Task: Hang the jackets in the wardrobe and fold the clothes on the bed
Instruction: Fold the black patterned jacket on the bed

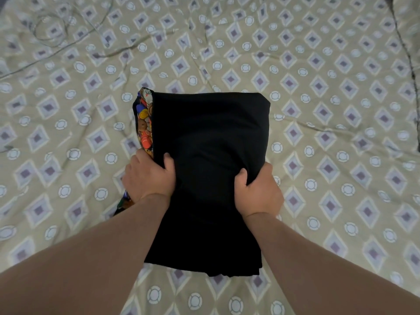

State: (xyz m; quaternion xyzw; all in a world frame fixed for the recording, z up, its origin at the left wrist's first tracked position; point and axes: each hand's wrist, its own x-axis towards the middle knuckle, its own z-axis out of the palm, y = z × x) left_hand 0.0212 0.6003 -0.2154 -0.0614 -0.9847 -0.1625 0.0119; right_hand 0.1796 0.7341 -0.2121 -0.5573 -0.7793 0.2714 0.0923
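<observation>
Head view: left grip [147,178] and right grip [258,189] both clutch the folded black garment [211,133], and uneven lifting could let the patterned cloth [144,123] beside it slide loose.

The cloth [209,142] sits over the middle of the bed [341,155], with a second cloth [144,123] under it, sticking out along its left edge. My left hand [148,178] grips its left side, my right hand [256,189] its right. A cable [68,43] lies far behind, leftward.
</observation>
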